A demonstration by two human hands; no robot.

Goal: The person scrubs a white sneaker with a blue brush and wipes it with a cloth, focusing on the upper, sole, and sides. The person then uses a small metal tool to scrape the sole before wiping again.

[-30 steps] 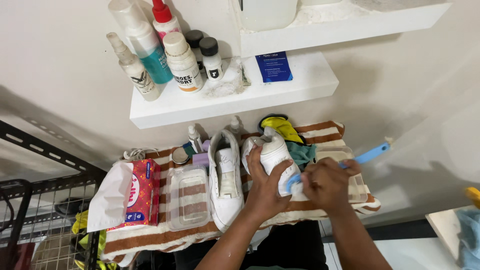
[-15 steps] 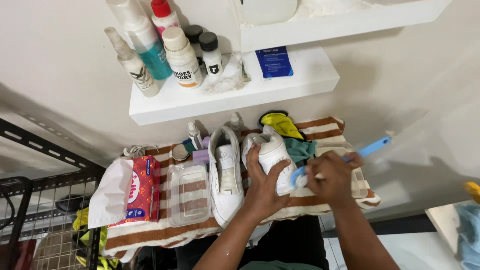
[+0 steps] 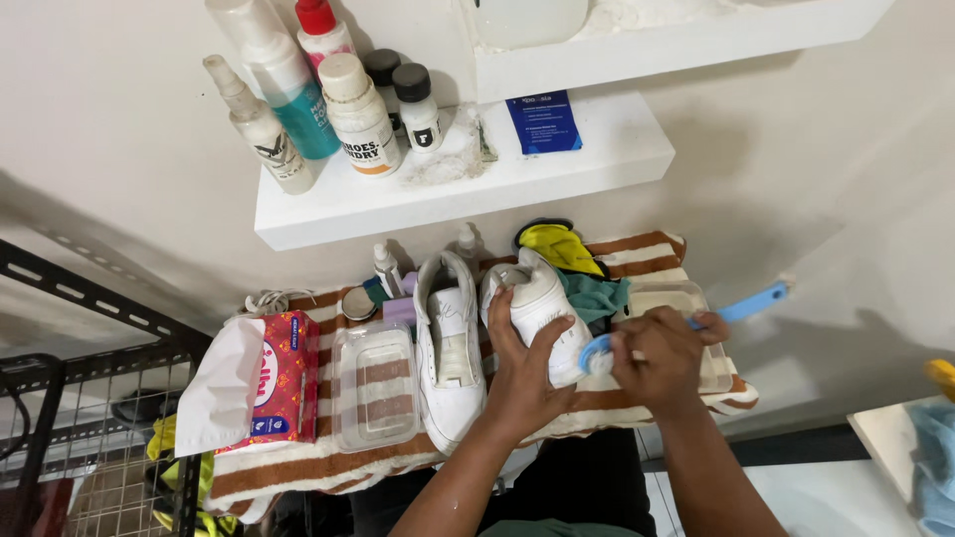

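Your left hand clamps the shoe steady. Your right hand, fist closed on the brush, presses its head to the sole edge.

The right hand has drawn the blue brush nearer. Its head now meets the white shoe.

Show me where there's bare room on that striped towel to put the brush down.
Little is bare. One strip of striped towel runs along its near edge, below the clear empty container and the red tissue pack. Another patch lies right of the right hand, by the clear tray. The far edge is crowded with small bottles and cloths.
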